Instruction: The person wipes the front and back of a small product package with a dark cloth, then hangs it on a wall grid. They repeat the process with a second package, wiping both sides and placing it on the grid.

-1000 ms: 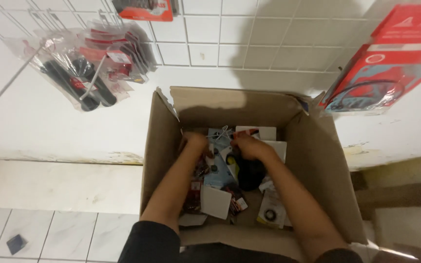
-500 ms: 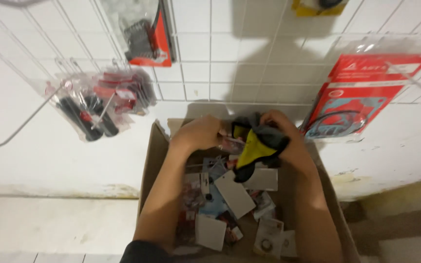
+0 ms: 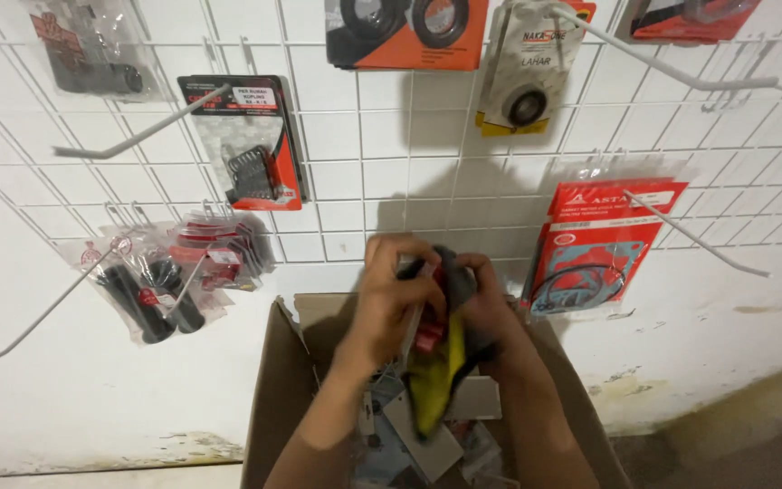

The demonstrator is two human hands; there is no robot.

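Since half a second ago, both hands have risen further out of the cardboard box and now hold the packet up in front of the wire grid panel, above the box's back edge. Taking the box as landmark: up and to its left hang clear bags of black handlebar grips on a hook; directly above its left side hangs a black-and-red carded part. Over the box's middle, the left hand closes its grip on the upper left side of the yellow and black packet, fingers curled over the top. The right hand pinches the same packet from the right, thumb pressed near its top. The packet lies between the two grips, touching both; neither hand is clearly nearer. Its long axis runs near vertical, the yellow lower end pointing down into the box, the dark upper end toward the grid. Right of the box hangs a red gasket pack.
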